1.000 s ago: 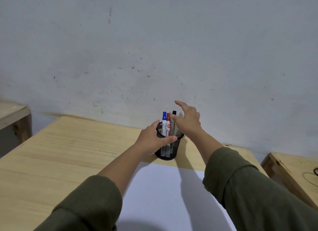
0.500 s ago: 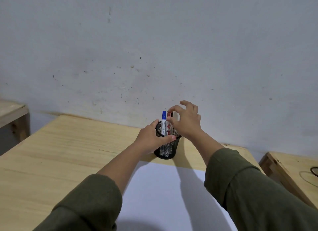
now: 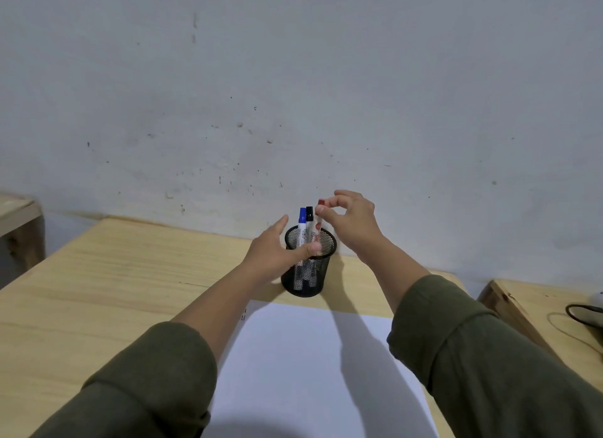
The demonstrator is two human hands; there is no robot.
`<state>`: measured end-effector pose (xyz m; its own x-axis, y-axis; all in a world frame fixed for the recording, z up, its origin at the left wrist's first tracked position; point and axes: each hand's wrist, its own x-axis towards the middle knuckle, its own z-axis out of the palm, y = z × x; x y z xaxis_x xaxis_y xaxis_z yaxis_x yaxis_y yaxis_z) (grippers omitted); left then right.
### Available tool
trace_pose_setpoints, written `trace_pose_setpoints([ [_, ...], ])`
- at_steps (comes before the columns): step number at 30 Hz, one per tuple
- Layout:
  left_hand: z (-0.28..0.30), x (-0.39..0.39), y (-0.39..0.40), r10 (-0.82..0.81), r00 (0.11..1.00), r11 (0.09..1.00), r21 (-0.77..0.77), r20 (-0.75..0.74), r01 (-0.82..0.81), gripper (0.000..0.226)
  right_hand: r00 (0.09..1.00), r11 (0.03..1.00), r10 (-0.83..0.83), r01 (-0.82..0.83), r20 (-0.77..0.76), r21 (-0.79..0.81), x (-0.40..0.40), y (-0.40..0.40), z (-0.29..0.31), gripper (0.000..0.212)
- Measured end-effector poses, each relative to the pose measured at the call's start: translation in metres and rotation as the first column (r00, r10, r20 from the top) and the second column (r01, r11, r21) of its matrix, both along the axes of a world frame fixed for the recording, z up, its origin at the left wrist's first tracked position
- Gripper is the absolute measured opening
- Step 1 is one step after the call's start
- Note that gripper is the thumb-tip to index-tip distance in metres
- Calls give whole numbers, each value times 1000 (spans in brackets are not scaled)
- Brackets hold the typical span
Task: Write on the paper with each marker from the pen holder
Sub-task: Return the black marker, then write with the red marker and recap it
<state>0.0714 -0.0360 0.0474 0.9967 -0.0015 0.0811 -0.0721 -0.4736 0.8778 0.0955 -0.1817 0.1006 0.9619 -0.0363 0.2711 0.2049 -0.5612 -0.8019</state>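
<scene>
A black mesh pen holder [image 3: 321, 284] stands on the wooden table [image 3: 98, 290] just beyond a white sheet of paper [image 3: 306, 372]. My left hand [image 3: 277, 251] wraps around the holder's left side. A blue-capped marker [image 3: 302, 223] and a black-capped marker [image 3: 309, 222] stand upright inside it. My right hand [image 3: 350, 222] pinches the cap of the red marker [image 3: 319, 215] and holds it raised, its lower end still inside the holder.
A grey wall rises right behind the table. A second wooden table [image 3: 538, 310] stands at the right with a dark cable [image 3: 577, 317] on it. Another wooden surface [image 3: 16, 212] shows at the far left.
My right hand closed its fingers on the red marker's cap and lifted it partly out of the holder. The black marker now shows beside the blue one.
</scene>
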Motion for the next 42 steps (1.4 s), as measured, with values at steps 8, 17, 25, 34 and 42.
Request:
trace_pose_setpoints([
  [8,35,-10,-3,81,967,997,-5,240,-82,31,996,980,61,-73,67,185,-17,5,39,11],
  [17,69,-45,-9,65,944,998,-29,324,-59,15,988,925,141,-153,61,348,-56,7,68,13],
  [25,88,-86,11,2,963,1000,29,271,-10,23,962,922,265,-271,59,276,-106,8,67,14],
  [34,107,-118,41,-111,947,976,-148,300,162,22,883,881,443,-398,-152,257,-143,19,58,14],
  [42,95,-120,47,-52,995,908,-411,81,81,15,695,628,691,-444,-197,639,-145,8,62,32],
])
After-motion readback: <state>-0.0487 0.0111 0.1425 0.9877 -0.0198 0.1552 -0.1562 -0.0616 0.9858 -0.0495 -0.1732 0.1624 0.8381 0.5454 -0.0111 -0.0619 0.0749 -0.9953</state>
